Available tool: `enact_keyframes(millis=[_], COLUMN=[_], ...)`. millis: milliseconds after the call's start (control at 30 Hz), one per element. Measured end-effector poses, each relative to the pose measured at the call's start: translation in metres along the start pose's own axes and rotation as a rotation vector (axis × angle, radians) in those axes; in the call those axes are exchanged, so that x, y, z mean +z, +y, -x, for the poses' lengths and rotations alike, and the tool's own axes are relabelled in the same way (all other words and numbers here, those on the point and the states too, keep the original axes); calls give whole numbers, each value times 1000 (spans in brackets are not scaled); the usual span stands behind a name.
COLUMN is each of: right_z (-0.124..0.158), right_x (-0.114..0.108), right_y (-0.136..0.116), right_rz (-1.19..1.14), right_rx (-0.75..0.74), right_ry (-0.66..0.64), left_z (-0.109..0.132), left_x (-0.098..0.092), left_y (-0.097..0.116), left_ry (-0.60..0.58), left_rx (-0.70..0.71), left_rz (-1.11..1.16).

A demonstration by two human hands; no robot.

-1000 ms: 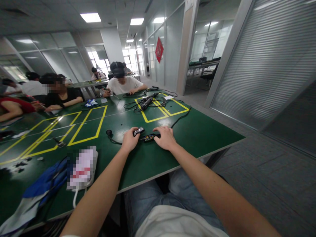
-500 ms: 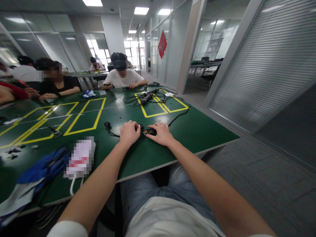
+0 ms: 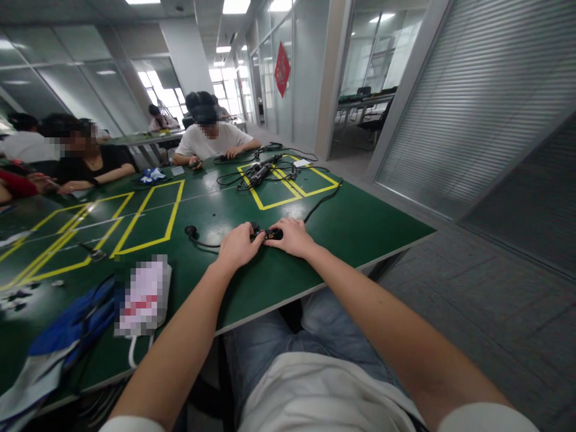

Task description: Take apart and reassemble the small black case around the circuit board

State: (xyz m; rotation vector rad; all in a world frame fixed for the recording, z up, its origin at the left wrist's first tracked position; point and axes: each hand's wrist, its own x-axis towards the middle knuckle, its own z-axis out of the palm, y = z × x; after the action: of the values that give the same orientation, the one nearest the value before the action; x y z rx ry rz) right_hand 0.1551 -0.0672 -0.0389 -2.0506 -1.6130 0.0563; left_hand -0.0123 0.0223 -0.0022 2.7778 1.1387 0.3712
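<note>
Both of my hands meet over a small black device (image 3: 271, 234) with orange ring marks, low on the green table (image 3: 360, 231). My left hand (image 3: 240, 245) grips its left side, thumb and fingers closed around it. From the right, my right hand (image 3: 294, 237) holds the other end between thumb and curled fingers. The device is mostly covered by my fingers, so its exact kind does not show. A black cord ending in a round plug-like head (image 3: 191, 231) runs out to the left of my left hand. Another black cable (image 3: 321, 204) leads away beyond my right hand.
Tangled black cables and dark tool-like parts (image 3: 265, 171) lie on yellow tape outlines ahead. At left are a blue-and-white glove (image 3: 67, 336), a pale pink-and-white item (image 3: 144, 294) with a white cable, and a dark tool (image 3: 93, 252). Across the table sits a person in white (image 3: 211, 141).
My head view has turned slightly right. My left thumb has come across onto the device's front, and the right fingers sit closer around its end. The device remains between both hands.
</note>
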Motion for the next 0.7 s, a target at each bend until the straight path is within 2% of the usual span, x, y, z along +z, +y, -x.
enact_keyframes(millis=[133, 333, 500, 700], right_z=[-1, -2, 2, 10], right_x=[0, 3, 2, -3], right_y=[0, 2, 1, -5], right_rz=[-7, -29, -151, -73], right_rx=[7, 11, 16, 30], right_ry=[-10, 38, 59, 145], left_z=[0, 2, 2, 2], left_x=[-3, -8, -9, -5], left_y=[0, 4, 2, -4], left_ry=[28, 92, 74, 64], left_rx=[11, -51, -65, -55], left_rz=[17, 30, 28, 14])
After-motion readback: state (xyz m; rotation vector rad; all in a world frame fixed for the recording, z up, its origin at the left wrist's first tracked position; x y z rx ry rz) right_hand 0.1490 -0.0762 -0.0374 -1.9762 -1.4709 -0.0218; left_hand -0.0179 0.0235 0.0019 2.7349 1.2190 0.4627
